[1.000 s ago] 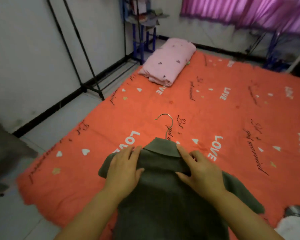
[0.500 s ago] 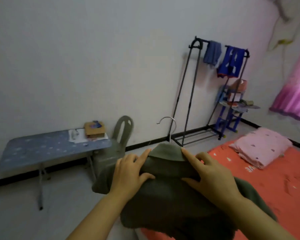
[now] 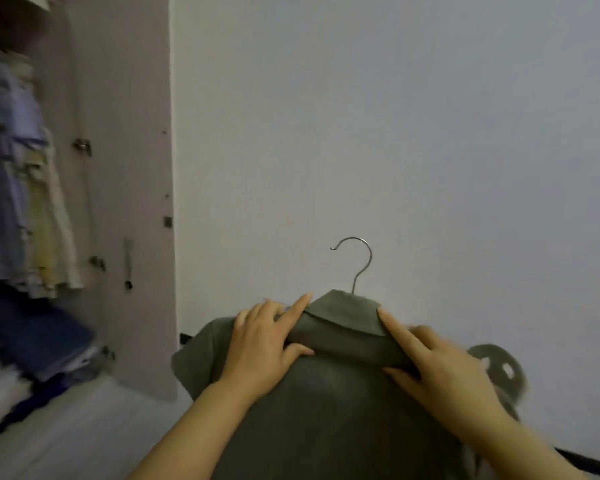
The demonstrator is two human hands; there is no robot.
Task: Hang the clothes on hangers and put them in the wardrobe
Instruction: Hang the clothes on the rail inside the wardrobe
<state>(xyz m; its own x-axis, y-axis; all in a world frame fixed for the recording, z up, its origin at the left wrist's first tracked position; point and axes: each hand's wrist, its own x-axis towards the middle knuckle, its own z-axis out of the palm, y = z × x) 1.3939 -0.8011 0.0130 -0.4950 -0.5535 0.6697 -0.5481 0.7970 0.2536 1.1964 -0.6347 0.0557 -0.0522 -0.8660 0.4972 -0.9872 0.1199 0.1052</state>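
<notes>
I hold an olive green collared shirt [image 3: 329,403] in the air in front of me, on a hanger whose metal hook [image 3: 357,261] sticks up above the collar. My left hand [image 3: 264,348] grips the shirt's left shoulder, thumb under the collar fold. My right hand [image 3: 437,365] grips the right shoulder the same way. The open wardrobe [image 3: 132,209] stands at the left, with several light-coloured hanging clothes [image 3: 25,202] inside and folded dark and white clothes [image 3: 32,348] below them.
A plain white wall [image 3: 395,133] fills the view ahead. The wardrobe's open door [image 3: 142,306] juts toward me at the left. The back of a grey plastic chair [image 3: 499,368] peeks out behind my right hand. Pale floor [image 3: 66,427] lies at the lower left.
I have lifted the shirt on its hanger off the orange bed and turned left past the ironing table and chair, so the wardrobe has come into view. Both hands keep their grip.
</notes>
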